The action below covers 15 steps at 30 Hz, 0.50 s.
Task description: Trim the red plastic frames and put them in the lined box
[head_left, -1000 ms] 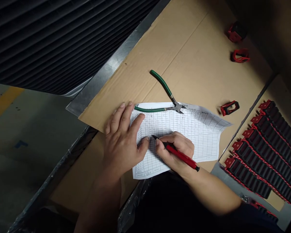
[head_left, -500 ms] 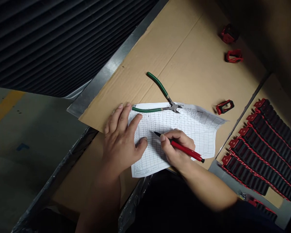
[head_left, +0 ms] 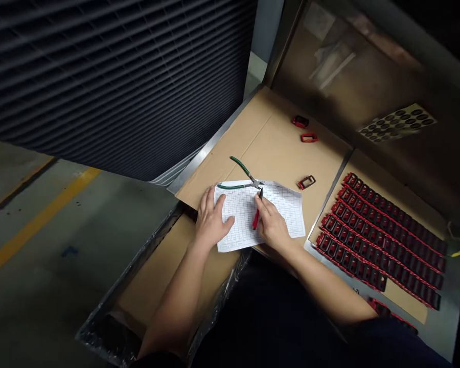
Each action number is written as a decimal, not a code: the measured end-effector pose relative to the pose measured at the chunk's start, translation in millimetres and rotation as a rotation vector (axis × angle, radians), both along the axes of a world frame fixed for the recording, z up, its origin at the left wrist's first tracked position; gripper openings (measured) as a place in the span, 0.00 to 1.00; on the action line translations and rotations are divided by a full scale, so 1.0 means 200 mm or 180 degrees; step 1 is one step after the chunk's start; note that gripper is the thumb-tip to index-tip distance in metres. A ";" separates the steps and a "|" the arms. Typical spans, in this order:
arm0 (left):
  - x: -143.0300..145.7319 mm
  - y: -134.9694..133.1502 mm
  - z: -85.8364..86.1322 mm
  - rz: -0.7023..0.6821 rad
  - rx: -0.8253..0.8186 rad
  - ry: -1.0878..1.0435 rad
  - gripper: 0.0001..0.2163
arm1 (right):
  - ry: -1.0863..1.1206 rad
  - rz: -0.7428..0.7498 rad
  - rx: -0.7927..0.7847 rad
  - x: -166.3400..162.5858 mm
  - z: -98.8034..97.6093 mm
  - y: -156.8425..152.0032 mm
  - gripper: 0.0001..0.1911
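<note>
Spread open with its palm down, the left hand (head_left: 210,223) presses on the left edge of a printed sheet (head_left: 239,217), thumb and forefinger reaching over the paper and the other fingers lying close to its border. Closed around a red-and-black pen (head_left: 256,220), the right hand (head_left: 272,223) rests over the middle of the same sheet, its fingers curled; the pen's black end points toward the top of the frame, and its red end shows below the fingers. Whether the black end touches the sheet cannot be told. The sheet, ruled in a grid, lies near the centre of the frame on cardboard (head_left: 279,153) that covers the worktop (head_left: 177,187). Green-handled pliers (head_left: 256,183) lie across the sheet's upper edge, handles splayed wide, one on the paper and the other on the cardboard, their jaws just beside the pen's black end. A small red-and-black frame (head_left: 306,182) lies near the sheet's upper right corner, and two similar pieces (head_left: 308,138) sit farther up. At the right of the frame, red-and-black parts (head_left: 368,232) stand in slanting rows. Upper left is filled by a dark ribbed panel (head_left: 118,87); below it, a yellow line (head_left: 42,225) crosses the floor (head_left: 42,286).
</note>
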<state>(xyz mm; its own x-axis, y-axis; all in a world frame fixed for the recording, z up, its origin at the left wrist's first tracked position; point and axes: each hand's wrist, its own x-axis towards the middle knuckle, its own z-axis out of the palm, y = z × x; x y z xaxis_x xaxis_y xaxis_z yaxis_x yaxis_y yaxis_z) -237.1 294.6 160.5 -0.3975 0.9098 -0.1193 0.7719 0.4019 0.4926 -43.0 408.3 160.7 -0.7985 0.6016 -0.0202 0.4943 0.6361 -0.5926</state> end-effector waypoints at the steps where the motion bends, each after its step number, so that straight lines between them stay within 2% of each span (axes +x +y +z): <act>1: 0.03 -0.02 0.00 0.0074 0.0006 -0.0050 0.29 | -0.0128 0.0008 -0.0050 -0.01 0.01 0.01 0.37; 5: 0.17 -0.10 0.05 0.0388 0.0003 -0.0207 0.27 | -0.0219 0.0010 -0.0116 -0.07 0.04 0.06 0.30; 8: 0.34 -0.24 0.11 0.0676 -0.0155 -0.0205 0.24 | -0.0255 -0.0069 -0.0089 -0.09 0.05 0.07 0.23; 12: 0.65 -0.57 0.16 0.1061 -0.1005 -0.0521 0.17 | -0.0380 0.0010 -0.0069 -0.08 0.04 0.09 0.19; 15: 0.90 -0.80 0.13 0.1067 -0.1918 -0.0949 0.09 | -0.0427 0.0162 -0.0074 -0.06 0.04 0.08 0.19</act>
<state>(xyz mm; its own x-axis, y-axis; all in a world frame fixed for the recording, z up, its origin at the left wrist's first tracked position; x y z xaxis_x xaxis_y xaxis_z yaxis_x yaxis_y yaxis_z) -57.7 134.4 185.8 -0.5147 0.4886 -0.7045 0.4289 0.8582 0.2819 -56.0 425.3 169.1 -0.8172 0.5585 -0.1422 0.5374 0.6493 -0.5382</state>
